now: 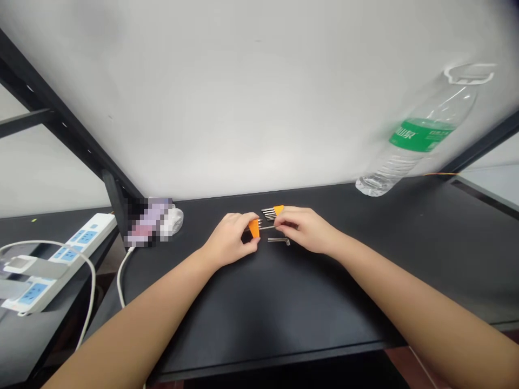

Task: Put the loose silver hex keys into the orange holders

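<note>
Pinch grips on both sides right now: left hand [233, 237] is clamping an orange holder [253, 228] between thumb and fingers, and right hand [302, 228] is pinching a thin metal key [267, 227] with its fingertips nearly together. That key is running across to the holder, though I can't tell if it's actually seated. Holder's sitting mid-desk [251, 302], so using it as the clock centre: second orange holder [278, 209] is lying near 2 o'clock, just beside the right hand, with its own row of keys showing. Loose L-shaped keys [278, 240] are lying around 4. Further out, a big green-label bottle [421, 135] is standing toward 2, and a power strip [81, 243] is resting near 9.
</note>
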Tool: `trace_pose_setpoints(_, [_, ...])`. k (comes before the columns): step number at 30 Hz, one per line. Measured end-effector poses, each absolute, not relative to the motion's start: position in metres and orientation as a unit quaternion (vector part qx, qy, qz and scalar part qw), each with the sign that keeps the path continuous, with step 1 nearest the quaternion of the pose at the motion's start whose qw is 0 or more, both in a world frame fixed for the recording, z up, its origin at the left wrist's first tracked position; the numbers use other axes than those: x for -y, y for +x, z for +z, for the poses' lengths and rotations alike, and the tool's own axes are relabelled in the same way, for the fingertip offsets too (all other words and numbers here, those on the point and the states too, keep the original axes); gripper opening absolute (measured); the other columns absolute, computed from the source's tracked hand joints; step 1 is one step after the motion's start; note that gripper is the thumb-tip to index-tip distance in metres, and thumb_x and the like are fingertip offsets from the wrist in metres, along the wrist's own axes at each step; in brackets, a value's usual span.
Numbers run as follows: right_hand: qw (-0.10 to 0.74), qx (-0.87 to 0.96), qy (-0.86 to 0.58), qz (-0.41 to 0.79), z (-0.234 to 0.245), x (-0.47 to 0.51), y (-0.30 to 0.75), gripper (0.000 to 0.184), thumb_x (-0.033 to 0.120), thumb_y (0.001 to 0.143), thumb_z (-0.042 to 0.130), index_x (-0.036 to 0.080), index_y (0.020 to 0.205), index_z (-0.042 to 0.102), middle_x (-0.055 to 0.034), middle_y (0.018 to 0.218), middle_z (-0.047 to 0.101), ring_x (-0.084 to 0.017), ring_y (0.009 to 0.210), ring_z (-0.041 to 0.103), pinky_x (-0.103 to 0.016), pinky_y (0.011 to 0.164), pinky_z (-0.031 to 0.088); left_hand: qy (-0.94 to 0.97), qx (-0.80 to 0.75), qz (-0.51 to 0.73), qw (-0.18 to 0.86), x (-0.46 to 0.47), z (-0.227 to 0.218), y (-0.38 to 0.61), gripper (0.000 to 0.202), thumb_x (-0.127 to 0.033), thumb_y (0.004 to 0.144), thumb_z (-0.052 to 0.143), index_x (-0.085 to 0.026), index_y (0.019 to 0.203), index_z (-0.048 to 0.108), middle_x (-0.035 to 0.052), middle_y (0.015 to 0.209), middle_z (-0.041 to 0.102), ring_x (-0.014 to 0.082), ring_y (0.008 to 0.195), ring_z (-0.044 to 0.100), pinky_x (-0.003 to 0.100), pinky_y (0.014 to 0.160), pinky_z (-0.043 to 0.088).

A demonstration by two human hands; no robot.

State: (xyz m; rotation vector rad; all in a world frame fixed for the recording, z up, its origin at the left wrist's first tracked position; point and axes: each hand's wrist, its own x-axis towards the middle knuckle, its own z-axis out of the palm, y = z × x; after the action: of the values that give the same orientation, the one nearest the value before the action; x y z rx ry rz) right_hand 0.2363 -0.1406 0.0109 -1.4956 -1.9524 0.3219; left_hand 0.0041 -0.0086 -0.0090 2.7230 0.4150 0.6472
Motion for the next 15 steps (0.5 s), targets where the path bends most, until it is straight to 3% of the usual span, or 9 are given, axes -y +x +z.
trace_pose_setpoints(9, [0.312, 0.743, -0.585, 0.086, 0.009, 0.143, 0.225, 0.020, 0.014, 0.098, 0.051, 0.021, 0.093, 0.069, -0.0063, 0.094, 0.069, -0.019, 0.084, 0.061, -0.033, 0.076, 0.048, 0.954, -0.129, 0.227, 0.146, 0.010, -0.006, 0.004, 0.046, -0.028, 0.085, 0.070, -0.024, 0.129, 0.055, 0.0040, 0.108, 0.072, 0.0233, 0.099, 0.066, 0.044, 0.101, 0.049])
trace_pose_setpoints(15, [0.329, 0.759, -0.548, 0.124, 0.003, 0.140, 0.203, 0.017, 0.013, 0.096, 0.054, 0.022, 0.099, 0.067, -0.0065, 0.100, 0.068, -0.020, 0.088, 0.062, -0.035, 0.081, 0.051, 0.959, -0.102, 0.216, 0.152, 0.016, -0.005, 0.007, 0.042, -0.027, 0.085, 0.069, -0.024, 0.125, 0.057, 0.0035, 0.105, 0.072, 0.0221, 0.097, 0.066, 0.041, 0.101, 0.048])
